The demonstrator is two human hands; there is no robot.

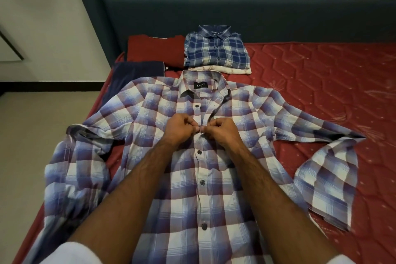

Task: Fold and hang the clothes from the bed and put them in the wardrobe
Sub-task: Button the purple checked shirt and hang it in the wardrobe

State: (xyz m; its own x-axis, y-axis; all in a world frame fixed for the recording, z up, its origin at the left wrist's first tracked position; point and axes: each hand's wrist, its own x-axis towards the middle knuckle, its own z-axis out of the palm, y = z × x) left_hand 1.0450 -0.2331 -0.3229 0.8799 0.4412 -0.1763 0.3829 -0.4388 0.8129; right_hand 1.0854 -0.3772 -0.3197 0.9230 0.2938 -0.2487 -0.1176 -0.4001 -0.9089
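A blue, white and maroon checked shirt (233, 180) lies face up and spread out on the red mattress (321, 75), collar away from me, sleeves out to both sides. My left hand (182, 128) and my right hand (220, 129) meet at the shirt's front placket, just below the collar. Each hand pinches the placket fabric at a button there. Three dark buttons below my hands are fastened. The top button near the collar is undone.
Behind the collar lies a folded blue checked shirt (216, 51) on a folded white garment (222, 69). A folded red garment (156, 51) and a dark navy garment (132, 77) lie at the back left. A dark blue headboard (235, 10) stands behind. The floor (42, 135) is on the left.
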